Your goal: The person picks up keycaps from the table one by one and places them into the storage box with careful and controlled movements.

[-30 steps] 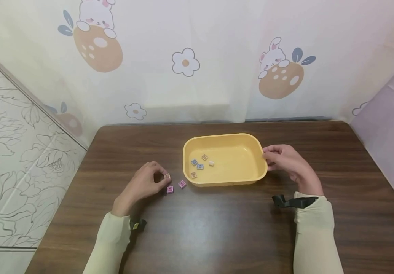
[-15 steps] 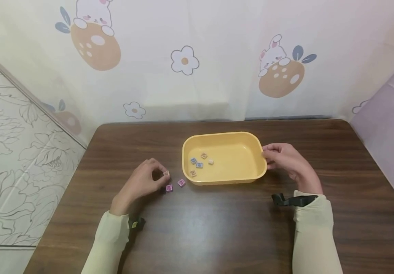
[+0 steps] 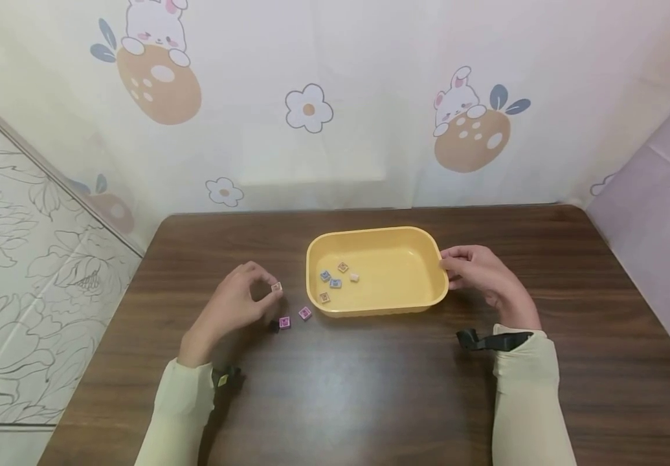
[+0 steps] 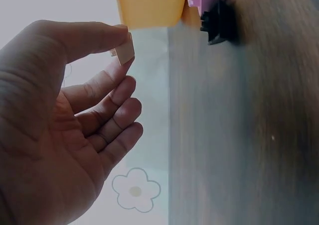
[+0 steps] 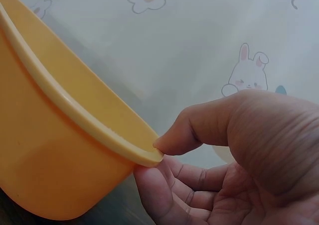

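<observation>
Between thumb and index finger, my left hand (image 3: 231, 301) pinches a small beige square block (image 3: 277, 287), held above the table left of the yellow tub. The left wrist view shows the block (image 4: 125, 52) edge-on with a small peg on one side; the other fingers are loosely bent. Just below that hand lie two pink blocks (image 3: 285, 322) and a black block (image 3: 274, 327). My right hand (image 3: 486, 278) grips the right end of the yellow tub (image 3: 393, 310). In the right wrist view its thumb presses the rim (image 5: 107, 138) from above, with fingers beneath.
Inside the tub's left half lie two blue blocks (image 3: 335, 283), two light orange blocks (image 3: 343, 266) and a whitish block (image 3: 355, 277). The dark wooden table (image 3: 335, 401) meets a patterned curtain (image 3: 369, 129) at its back edge.
My left hand has lifted the beige block up and slightly left, away from the pink blocks. The black block now shows beside them. My right hand keeps its grip on the tub.
</observation>
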A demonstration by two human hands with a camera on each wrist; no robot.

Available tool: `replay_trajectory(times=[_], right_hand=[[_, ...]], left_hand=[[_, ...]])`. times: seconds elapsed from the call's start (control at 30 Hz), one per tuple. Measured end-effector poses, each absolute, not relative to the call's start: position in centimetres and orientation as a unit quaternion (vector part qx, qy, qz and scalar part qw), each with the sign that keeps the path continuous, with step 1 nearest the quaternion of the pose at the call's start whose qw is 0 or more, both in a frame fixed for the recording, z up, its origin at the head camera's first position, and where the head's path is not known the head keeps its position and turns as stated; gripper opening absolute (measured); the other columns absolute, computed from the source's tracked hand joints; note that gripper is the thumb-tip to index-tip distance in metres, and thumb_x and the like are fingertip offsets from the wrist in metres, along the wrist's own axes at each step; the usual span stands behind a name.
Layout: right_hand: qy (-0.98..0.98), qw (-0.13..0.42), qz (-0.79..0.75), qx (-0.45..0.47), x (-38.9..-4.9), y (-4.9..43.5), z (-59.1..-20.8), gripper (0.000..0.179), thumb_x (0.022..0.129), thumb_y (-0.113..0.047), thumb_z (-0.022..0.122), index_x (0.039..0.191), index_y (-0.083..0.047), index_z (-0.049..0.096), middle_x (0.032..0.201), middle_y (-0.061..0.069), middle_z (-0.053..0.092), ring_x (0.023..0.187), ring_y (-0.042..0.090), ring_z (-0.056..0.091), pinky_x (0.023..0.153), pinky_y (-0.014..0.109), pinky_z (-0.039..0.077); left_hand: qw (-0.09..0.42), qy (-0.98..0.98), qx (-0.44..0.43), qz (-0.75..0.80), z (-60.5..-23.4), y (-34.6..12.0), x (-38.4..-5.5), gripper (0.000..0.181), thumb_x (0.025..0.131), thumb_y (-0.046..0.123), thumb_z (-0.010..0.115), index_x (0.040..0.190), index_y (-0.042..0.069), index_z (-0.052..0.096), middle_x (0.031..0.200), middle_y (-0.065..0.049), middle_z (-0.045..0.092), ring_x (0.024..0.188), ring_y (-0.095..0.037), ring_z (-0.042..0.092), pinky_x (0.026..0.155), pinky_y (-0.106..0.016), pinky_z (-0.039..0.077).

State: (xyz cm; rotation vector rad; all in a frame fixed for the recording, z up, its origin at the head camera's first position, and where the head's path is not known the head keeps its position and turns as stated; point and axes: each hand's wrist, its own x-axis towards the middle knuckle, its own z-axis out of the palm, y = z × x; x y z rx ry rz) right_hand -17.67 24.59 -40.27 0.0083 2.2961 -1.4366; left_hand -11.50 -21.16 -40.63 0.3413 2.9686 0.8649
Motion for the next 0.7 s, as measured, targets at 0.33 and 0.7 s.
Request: replay_trajectory(times=[0.33, 0.7], right_hand=[[0.822, 0.216, -0.526, -0.004, -18.3, 24.7, -40.4, 0.049, 0.106, -0.023, 0.06, 0.142, 0.01, 0.055, 0.11, 0.012, 0.071, 0.084, 0.011, 0.071, 0.081, 0.028, 0.065], [0.818, 0.218, -0.533, -0.008, -18.2, 25.1, -40.7, 0.052, 0.106, -0.022, 0.058, 0.144, 0.012, 0.051, 0.111, 0.011, 0.071, 0.084, 0.009, 0.07, 0.08, 0.026, 0.064]], left_hand=[[0.018, 0.955, 0.109, 0.277, -40.3, -20.3, -12.0, 0.017, 0.094, 0.034, 0.08, 0.101, 0.019, 0.077, 0.11, -0.003, 0.071, 0.113, -0.025, 0.063, 0.104, -0.053, 0.052], [0.019, 0.953, 0.113, 0.282, -39.3, -19.8, -12.4, 0.018, 0.094, 0.033, 0.08, 0.103, 0.018, 0.077, 0.114, -0.007, 0.072, 0.115, -0.03, 0.064, 0.105, -0.055, 0.052]])
